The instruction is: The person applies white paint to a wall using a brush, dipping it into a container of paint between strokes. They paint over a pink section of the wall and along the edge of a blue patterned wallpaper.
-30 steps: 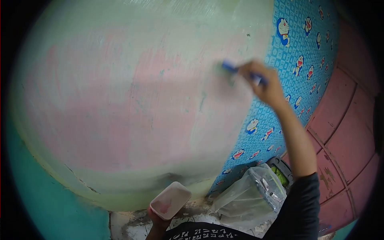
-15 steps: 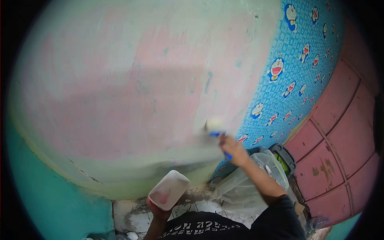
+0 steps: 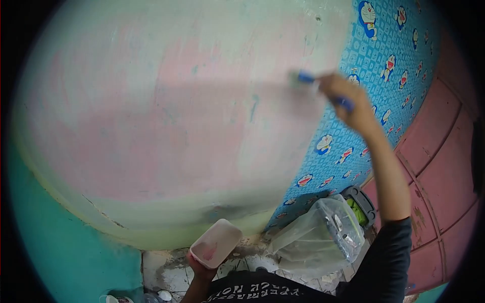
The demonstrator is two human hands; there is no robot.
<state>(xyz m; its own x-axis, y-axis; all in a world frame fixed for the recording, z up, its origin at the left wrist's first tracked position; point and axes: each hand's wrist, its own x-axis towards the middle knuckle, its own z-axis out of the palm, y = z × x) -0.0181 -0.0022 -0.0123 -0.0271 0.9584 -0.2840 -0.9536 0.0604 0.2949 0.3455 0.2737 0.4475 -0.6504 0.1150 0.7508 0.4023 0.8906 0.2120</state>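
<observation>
My right hand (image 3: 348,98) is closed around the blue handle of a paintbrush (image 3: 305,77). The brush's blurred, pale bristles point left at the upper right of the pink and whitish wall (image 3: 202,126), close to the edge of the blue cartoon-patterned wallpaper (image 3: 371,65). Low in front of my body, my left hand (image 3: 200,267) grips a white rectangular plastic tub (image 3: 217,242) by its lower left side. The tub is tilted, and a pinkish smear shows on its bottom.
A clear plastic bag or cover (image 3: 308,237) with things on top stands at lower right, beside a grey container (image 3: 359,204) with green inside. Pink panels (image 3: 434,187) rise at the right, a teal wall (image 3: 76,237) at the left. White floor tiles (image 3: 172,272) lie below.
My right hand has moved up and to the right with the paintbrush, from low on the wall to beside the wallpaper's edge. The left hand and tub have barely shifted.
</observation>
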